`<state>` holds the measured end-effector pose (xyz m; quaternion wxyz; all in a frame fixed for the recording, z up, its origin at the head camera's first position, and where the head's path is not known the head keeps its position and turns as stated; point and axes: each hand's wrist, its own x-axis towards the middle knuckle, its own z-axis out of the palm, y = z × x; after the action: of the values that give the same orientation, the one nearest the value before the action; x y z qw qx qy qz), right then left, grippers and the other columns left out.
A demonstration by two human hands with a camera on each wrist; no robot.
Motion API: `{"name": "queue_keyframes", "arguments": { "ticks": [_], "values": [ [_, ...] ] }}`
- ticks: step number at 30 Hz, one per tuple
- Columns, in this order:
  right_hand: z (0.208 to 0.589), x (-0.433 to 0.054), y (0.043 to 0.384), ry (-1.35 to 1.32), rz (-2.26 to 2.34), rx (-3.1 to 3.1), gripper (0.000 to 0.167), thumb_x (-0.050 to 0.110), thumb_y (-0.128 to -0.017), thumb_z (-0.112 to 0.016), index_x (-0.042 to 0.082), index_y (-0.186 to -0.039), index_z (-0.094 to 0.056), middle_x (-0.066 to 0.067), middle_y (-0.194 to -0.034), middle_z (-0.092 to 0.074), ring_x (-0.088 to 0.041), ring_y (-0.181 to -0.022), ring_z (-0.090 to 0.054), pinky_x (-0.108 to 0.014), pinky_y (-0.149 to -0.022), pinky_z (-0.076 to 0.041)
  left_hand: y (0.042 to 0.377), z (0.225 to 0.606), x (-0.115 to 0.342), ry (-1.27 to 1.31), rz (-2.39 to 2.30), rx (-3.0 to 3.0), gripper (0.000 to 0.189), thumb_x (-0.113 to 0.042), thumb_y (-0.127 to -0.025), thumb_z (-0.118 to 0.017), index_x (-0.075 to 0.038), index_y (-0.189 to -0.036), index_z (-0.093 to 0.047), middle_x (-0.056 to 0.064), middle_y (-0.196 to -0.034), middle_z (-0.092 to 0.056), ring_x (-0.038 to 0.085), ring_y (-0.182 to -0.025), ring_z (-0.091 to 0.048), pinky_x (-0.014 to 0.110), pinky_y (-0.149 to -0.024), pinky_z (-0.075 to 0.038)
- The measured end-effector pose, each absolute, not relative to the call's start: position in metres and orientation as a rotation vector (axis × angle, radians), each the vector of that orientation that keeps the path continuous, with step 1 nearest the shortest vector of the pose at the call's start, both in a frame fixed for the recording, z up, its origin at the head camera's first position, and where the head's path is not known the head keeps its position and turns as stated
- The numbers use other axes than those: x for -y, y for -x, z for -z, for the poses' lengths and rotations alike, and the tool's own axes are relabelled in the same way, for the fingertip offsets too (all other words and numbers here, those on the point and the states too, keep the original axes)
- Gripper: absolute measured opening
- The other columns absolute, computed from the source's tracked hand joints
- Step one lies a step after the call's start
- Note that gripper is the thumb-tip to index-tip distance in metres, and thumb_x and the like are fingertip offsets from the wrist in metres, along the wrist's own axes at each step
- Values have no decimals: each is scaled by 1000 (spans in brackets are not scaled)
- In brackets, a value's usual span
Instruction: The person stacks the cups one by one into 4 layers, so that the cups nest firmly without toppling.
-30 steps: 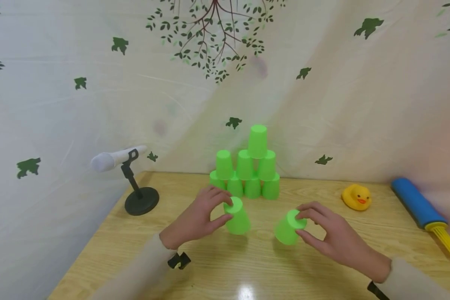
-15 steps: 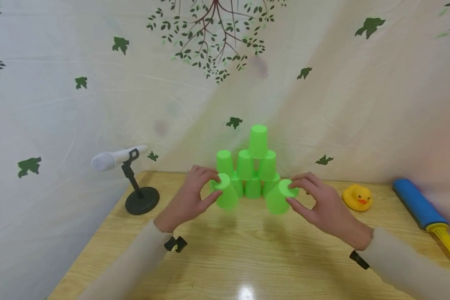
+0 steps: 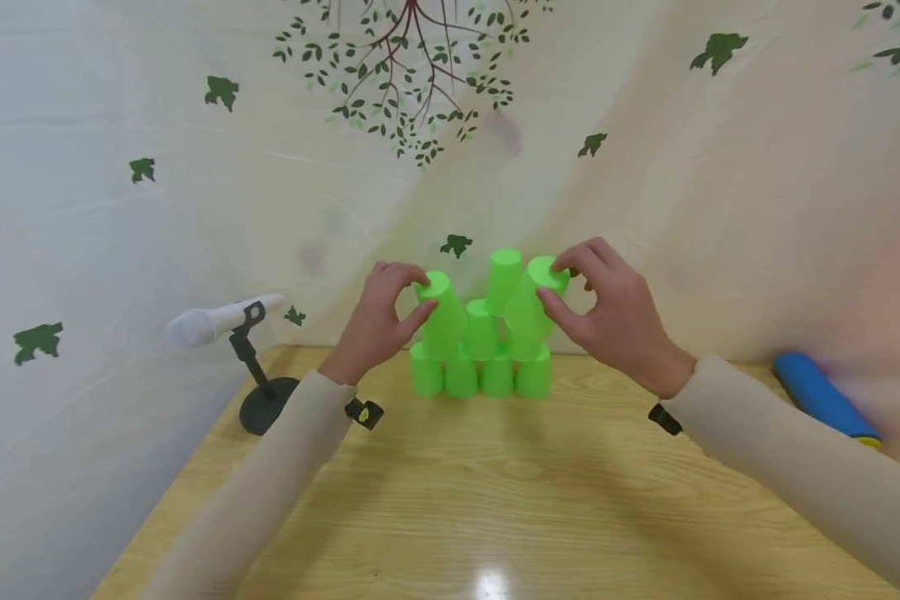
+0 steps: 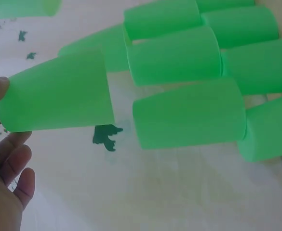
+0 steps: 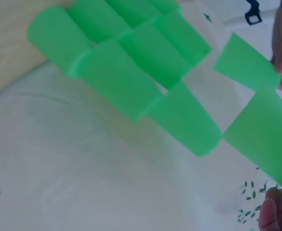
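Note:
Near its upturned base, a green plastic cup (image 4: 59, 94) is pinched by my left hand (image 3: 382, 321), tilted in front of the stack's left side. My right hand (image 3: 618, 312) pinches another upside-down green cup (image 5: 266, 134) by its base, level with the stack's top. Behind them stands a pyramid of upturned green cups: a bottom row of several (image 3: 461, 373), a middle row partly hidden by the held cups, and one top cup (image 3: 504, 279) right of centre. In the left wrist view, a gap separates my left cup's mouth from the middle-row cup (image 4: 189, 114).
A white microphone (image 3: 221, 321) on a black round-based stand is left of my left forearm. At the right lies a blue tube (image 3: 825, 400) with a yellow end. A white cloth printed with leaves (image 3: 330, 200) hangs behind the wooden table (image 3: 450, 500).
Both hands have lifted their cups up and forward, from in front of the pyramid to the height of its upper rows. My right arm now covers the yellow rubber duck.

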<state>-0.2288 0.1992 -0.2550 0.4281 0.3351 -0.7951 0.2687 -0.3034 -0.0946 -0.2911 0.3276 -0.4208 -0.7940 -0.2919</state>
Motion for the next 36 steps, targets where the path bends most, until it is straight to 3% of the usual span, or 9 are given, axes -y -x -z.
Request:
{"name": "queue_keyframes", "arguments": {
  "ticks": [8, 15, 23, 36],
  "values": [
    [216, -181, 254, -770, -681, 1995, 22, 16, -85, -69, 1, -99, -60, -10, -95, -54, -21, -83, -51, -35, -67, -43, 327, 281, 80, 992, 796, 2201, 33, -22, -90, -67, -1, -113, -55, 8, -109, -57, 27, -98, -44, 36, -86, -38],
    [198, -169, 280, -693, -666, 2062, 26, 23, -89, -65, 0, -102, -59, -11, -97, -55, -21, -84, -50, -33, -72, -44, 339, 274, 68, 922, 810, 2293, 36, -26, -91, -65, -4, -117, -54, 8, -112, -56, 24, -97, -44, 34, -85, -39],
    [192, -161, 299, -654, -729, 2151, 28, 24, -91, -63, 0, -104, -58, -12, -103, -56, -27, -90, -54, -36, -80, -43, 346, 274, 65, 873, 836, 2345, 38, -26, -91, -65, -3, -118, -53, 9, -115, -56, 25, -98, -46, 34, -85, -41],
    [196, -145, 316, -643, -730, 2330, 29, 27, -94, -60, 4, -110, -56, -10, -108, -54, -26, -95, -54, -36, -81, -43, 354, 279, 66, 860, 865, 2433, 41, -27, -92, -63, -5, -124, -48, 9, -118, -52, 23, -102, -45, 34, -86, -41]
  ]
}}
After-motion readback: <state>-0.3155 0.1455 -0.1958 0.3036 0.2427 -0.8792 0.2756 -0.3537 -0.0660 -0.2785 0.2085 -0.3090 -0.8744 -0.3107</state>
